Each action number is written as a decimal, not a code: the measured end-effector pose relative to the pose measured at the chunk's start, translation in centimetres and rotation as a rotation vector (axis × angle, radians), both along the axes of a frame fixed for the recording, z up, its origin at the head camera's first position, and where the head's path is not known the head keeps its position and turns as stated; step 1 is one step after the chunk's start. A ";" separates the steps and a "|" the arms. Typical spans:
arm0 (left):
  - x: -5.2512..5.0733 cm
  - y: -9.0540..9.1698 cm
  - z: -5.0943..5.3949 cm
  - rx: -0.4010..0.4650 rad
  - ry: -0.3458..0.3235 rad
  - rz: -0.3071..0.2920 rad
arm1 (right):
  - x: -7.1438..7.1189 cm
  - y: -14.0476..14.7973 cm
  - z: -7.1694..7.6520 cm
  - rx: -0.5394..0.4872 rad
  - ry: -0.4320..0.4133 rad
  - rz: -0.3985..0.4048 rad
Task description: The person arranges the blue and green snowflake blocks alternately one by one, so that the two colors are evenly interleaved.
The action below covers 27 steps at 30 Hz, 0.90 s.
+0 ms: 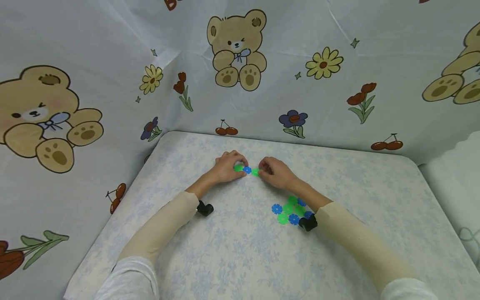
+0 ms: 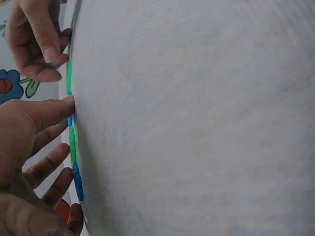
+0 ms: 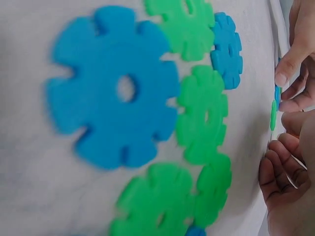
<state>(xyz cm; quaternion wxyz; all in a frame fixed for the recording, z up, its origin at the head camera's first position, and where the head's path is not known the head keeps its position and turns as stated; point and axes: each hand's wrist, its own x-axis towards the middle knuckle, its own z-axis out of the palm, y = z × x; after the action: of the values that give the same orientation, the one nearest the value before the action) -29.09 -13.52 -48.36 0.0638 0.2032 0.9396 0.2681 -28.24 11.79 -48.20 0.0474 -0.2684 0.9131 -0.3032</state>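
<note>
Several flat notched plastic discs form a row on the table. My left hand (image 1: 228, 167) reaches over its left part, thumb and forefinger pinching a blue disc (image 1: 247, 170) at its edges. Beneath those fingers is a green disc (image 1: 238, 167). In the left wrist view, another blue disc (image 2: 78, 183) is at the row's end, below the spread fingers. At the right end, my right hand (image 1: 276, 172) has curled fingers and holds the edge of a green disc (image 1: 255, 172) between thumb and fingertips. The exact contact there is partly hidden.
A loose group of green and blue discs (image 1: 294, 219) lies near my right forearm; one blue disc (image 3: 115, 88) looms large in the right wrist view. Black wrist cameras (image 1: 205, 208) sit under both forearms. A bear-printed cloth (image 1: 262, 112) rises behind the table (image 1: 240, 250).
</note>
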 end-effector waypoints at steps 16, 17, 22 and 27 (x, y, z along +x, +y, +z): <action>0.5 0.5 1.0 -0.058 -0.022 -0.013 | 6.8 4.9 1.4 0.059 -0.012 0.155; 0.6 0.6 1.0 -0.063 -0.024 -0.014 | 7.2 5.1 1.3 0.067 -0.006 0.163; 1.0 0.9 1.2 -0.076 -0.014 -0.017 | 8.7 6.0 1.3 0.090 -0.010 0.185; 1.1 1.5 1.1 -0.090 0.011 -0.044 | 9.4 6.3 0.9 0.106 0.005 0.193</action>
<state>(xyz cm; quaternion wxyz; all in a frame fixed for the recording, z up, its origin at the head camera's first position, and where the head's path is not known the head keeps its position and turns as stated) -28.01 -12.00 -47.27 0.0737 0.2221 0.9463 0.2232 -18.83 18.11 -47.26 0.0882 -0.3530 0.8979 -0.2476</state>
